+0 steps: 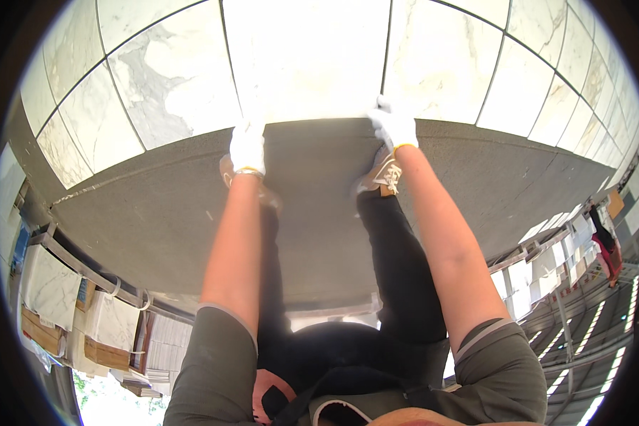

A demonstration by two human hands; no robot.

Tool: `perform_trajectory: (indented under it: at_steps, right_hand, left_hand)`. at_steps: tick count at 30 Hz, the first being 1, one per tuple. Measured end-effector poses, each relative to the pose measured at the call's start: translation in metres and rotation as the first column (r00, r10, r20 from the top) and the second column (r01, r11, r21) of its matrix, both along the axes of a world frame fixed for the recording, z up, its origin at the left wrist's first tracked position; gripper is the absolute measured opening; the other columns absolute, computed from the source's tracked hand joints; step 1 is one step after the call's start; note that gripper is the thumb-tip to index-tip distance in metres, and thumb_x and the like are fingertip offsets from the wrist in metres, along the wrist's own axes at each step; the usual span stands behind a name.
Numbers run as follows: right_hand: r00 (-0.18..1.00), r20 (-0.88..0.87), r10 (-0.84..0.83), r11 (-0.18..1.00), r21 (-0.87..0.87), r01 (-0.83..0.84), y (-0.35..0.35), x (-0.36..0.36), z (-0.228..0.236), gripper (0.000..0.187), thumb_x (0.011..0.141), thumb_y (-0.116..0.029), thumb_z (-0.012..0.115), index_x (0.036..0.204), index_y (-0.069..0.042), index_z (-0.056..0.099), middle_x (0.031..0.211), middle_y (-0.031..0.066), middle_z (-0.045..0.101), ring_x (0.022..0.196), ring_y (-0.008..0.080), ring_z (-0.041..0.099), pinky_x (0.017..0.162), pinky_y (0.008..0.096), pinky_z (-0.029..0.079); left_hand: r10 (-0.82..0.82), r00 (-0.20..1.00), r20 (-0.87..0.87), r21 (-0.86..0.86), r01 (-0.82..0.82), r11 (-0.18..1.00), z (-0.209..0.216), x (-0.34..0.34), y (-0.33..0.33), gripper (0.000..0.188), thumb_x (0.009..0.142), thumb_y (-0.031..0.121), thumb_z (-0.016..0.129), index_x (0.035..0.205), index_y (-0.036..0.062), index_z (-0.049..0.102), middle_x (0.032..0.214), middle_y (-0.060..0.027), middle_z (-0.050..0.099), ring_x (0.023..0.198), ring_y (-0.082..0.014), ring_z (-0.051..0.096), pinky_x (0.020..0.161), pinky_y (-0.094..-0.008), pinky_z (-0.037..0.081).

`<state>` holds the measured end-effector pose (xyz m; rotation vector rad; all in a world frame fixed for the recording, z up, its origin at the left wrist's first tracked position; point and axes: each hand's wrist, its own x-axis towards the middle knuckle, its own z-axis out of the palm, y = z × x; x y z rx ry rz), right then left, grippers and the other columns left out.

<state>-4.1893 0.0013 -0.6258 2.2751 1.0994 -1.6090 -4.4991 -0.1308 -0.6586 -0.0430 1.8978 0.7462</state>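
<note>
left hand (248, 145) and right hand (394, 126), both white-gloved, reach in the head view to the near corners of a white slab (305, 64) beyond and between them; right partly curled, left's closure and either's grip unclear.

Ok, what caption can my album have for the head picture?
White-gloved left hand and right hand at the near corners of a bright white tile, beside grey floor.

A roof (595, 358) with bright stripes covers the grey floor (319, 227).
</note>
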Motion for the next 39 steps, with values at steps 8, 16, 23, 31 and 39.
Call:
perform_trajectory:
  at_steps: [8, 16, 23, 31, 39]
  right_hand:
    - [0.907, -0.041, -0.418, 0.907, -0.075, 0.415, -0.021, -0.023, 0.000, 0.043, 0.084, 0.002, 0.066, 0.124, -0.012, 0.056, 0.092, 0.0020, 0.057, 0.061, 0.0110, 0.051, 0.052, 0.0289, 0.043]
    - [0.641, -0.266, -0.720, 0.664, 0.003, 0.747, -0.020, -0.037, 0.005, 0.036, 0.086, 0.001, 0.065, 0.121, -0.002, 0.058, 0.107, 0.0111, 0.061, 0.075, 0.0239, 0.063, 0.064, 0.0350, 0.056]
    - [0.639, -0.307, -0.705, 0.662, 0.035, 0.749, -0.026, -0.029, -0.003, 0.054, 0.081, 0.009, 0.064, 0.133, 0.004, 0.052, 0.113, 0.0126, 0.061, 0.081, 0.0207, 0.061, 0.068, 0.0313, 0.054]
    - [0.758, -0.311, -0.574, 0.796, 0.003, 0.605, -0.025, -0.011, -0.017, 0.027, 0.082, 0.009, 0.061, 0.105, -0.004, 0.060, 0.083, 0.0023, 0.053, 0.062, 0.0109, 0.049, 0.052, 0.0257, 0.040]
    - [0.996, 0.055, -0.073, 0.978, 0.198, 0.060, -0.017, -0.007, -0.029, 0.051, 0.076, -0.025, 0.073, 0.122, -0.006, 0.065, 0.115, 0.0154, 0.070, 0.107, 0.0293, 0.064, 0.096, 0.0363, 0.049]
  left_hand:
    - [-0.308, 0.891, -0.333, -0.103, 0.291, 0.951, -0.045, -0.003, -0.020, 0.034, 0.091, 0.017, 0.071, 0.119, 0.0011, 0.062, 0.097, -0.0039, 0.064, 0.074, -0.0102, 0.055, 0.063, -0.0254, 0.047]
    - [-0.055, 0.979, -0.195, 0.082, 0.072, 0.994, -0.034, 0.000, -0.014, 0.020, 0.094, 0.011, 0.063, 0.113, 0.0069, 0.059, 0.109, -0.0080, 0.064, 0.095, -0.0186, 0.064, 0.082, -0.0386, 0.055]
    - [0.264, 0.964, -0.029, 0.101, -0.260, 0.960, -0.008, 0.011, 0.008, 0.028, 0.092, 0.004, 0.065, 0.119, 0.0014, 0.057, 0.115, -0.0112, 0.061, 0.101, -0.0211, 0.062, 0.085, -0.0383, 0.055]
    - [-0.143, 0.978, -0.151, -0.051, 0.136, 0.989, -0.001, -0.008, 0.021, 0.038, 0.090, 0.007, 0.070, 0.125, -0.0027, 0.058, 0.113, -0.0131, 0.063, 0.102, -0.0199, 0.063, 0.084, -0.0322, 0.055]
    - [-0.614, 0.700, -0.366, -0.393, 0.482, 0.783, 0.035, -0.007, 0.067, 0.048, 0.090, 0.038, 0.062, 0.124, 0.0045, 0.066, 0.121, -0.0184, 0.068, 0.112, -0.0323, 0.065, 0.098, -0.0387, 0.049]
